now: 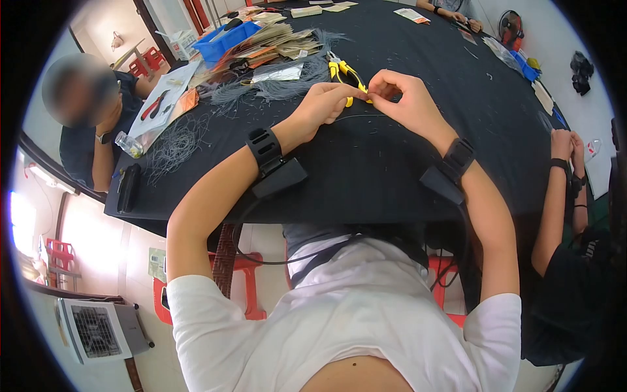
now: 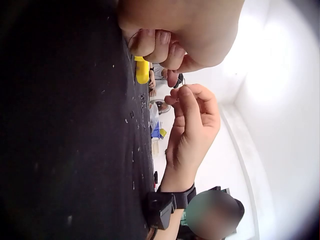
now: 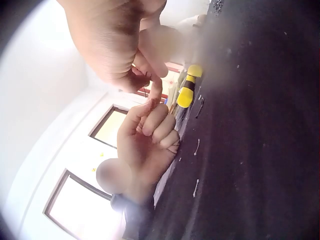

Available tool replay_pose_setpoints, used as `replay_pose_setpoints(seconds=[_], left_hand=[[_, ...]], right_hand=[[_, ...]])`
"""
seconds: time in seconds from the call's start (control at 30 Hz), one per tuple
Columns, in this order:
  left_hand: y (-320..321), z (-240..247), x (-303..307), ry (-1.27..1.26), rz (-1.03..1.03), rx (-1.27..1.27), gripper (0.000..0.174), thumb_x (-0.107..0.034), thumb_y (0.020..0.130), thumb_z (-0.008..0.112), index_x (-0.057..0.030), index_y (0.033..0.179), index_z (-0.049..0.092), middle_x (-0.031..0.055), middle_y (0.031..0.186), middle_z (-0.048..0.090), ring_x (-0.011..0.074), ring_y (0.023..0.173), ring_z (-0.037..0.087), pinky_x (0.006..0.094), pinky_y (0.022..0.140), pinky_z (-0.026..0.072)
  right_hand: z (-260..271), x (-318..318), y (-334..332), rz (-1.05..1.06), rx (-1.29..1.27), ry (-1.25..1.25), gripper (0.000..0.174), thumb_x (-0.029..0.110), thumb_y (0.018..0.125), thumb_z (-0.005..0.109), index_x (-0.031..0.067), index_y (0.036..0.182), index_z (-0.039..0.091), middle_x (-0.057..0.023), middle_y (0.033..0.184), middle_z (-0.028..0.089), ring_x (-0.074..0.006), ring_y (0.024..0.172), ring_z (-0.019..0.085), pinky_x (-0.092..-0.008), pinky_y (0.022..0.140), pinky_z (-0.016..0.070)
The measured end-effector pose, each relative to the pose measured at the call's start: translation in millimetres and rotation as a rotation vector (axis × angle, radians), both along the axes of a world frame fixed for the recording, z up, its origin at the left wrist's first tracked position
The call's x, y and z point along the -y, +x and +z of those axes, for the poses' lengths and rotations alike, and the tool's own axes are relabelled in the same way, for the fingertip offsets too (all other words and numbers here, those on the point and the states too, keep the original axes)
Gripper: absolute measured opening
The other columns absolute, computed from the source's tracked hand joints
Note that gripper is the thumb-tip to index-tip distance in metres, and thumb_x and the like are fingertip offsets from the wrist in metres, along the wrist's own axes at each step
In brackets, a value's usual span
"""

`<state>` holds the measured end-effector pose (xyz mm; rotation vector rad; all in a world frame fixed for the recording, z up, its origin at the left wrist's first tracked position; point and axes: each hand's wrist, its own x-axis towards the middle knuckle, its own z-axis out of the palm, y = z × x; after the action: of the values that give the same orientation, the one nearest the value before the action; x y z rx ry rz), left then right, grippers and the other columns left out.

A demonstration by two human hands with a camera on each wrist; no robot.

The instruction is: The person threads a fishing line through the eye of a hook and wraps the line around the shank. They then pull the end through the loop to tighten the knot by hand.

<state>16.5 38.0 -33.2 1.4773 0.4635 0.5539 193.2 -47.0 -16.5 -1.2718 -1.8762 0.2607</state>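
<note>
Over the black tabletop, near the yellow pliers, left hand and right hand meet, each grip pinching a thin wire. Likely working its end; the next move needs steady fingertips.

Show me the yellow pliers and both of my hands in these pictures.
yellow pliers (image 1: 344,71): head view, on a yellow handle.
left hand (image 1: 323,104): head view, on the back of the hand.
right hand (image 1: 406,104): head view, on the back of the hand; it pinches a thin wire (image 1: 358,116).
</note>
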Motion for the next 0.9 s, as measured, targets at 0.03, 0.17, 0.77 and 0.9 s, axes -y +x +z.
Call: replay_pose_setpoints(seconds=[0.03,0.17,0.77,0.9], left_hand=[[-0.4,-1.3,-0.4,0.011,0.009,0.004,0.022,-0.017,0.088,0.051,-0.0012,0.099,0.062,-0.0099,0.052,0.029,0.0013,0.043,0.022,0.0192,0.040,0.0152],[0.8,-3.5,-1.6,0.046,0.048,-0.021,0.021,-0.020,0.086,0.056,-0.0017,0.094,0.064,-0.0099,0.051,0.031,0.0011,0.043,0.022,0.0196,0.040,0.0147],[3.3,-3.0,3.6,0.173,0.201,-0.009,0.020,-0.019,0.081,0.065,-0.0017,0.092,0.066,-0.0082,0.057,0.045,-0.0002,0.044,0.026,0.0188,0.040,0.0155],[2.0,-3.1,2.3,0.163,0.193,-0.002,0.019,-0.017,0.081,0.064,-0.0016,0.092,0.066,-0.0081,0.058,0.046,-0.0003,0.044,0.027,0.0186,0.040,0.0156]], right_hand=[[-0.3,-0.1,-0.1,0.001,0.002,0.005,0.005,0.004,0.077,0.060,0.0041,0.082,0.059,0.0005,0.071,0.060,-0.0061,0.064,0.055,-0.0205,0.063,0.0431],[0.5,0.7,-1.8,0.008,0.009,0.010,0.005,0.004,0.077,0.061,0.0041,0.082,0.060,0.0007,0.069,0.059,-0.0062,0.063,0.054,-0.0206,0.063,0.0428],[-6.3,-5.9,1.5,0.047,-0.072,0.021,0.007,0.009,0.079,0.060,0.0032,0.083,0.059,-0.0027,0.071,0.062,-0.0086,0.063,0.058,-0.0208,0.060,0.0455],[-5.0,-5.2,0.5,0.058,-0.086,-0.012,0.007,0.008,0.080,0.059,0.0027,0.085,0.060,-0.0033,0.073,0.063,-0.0087,0.064,0.059,-0.0203,0.062,0.0461]])
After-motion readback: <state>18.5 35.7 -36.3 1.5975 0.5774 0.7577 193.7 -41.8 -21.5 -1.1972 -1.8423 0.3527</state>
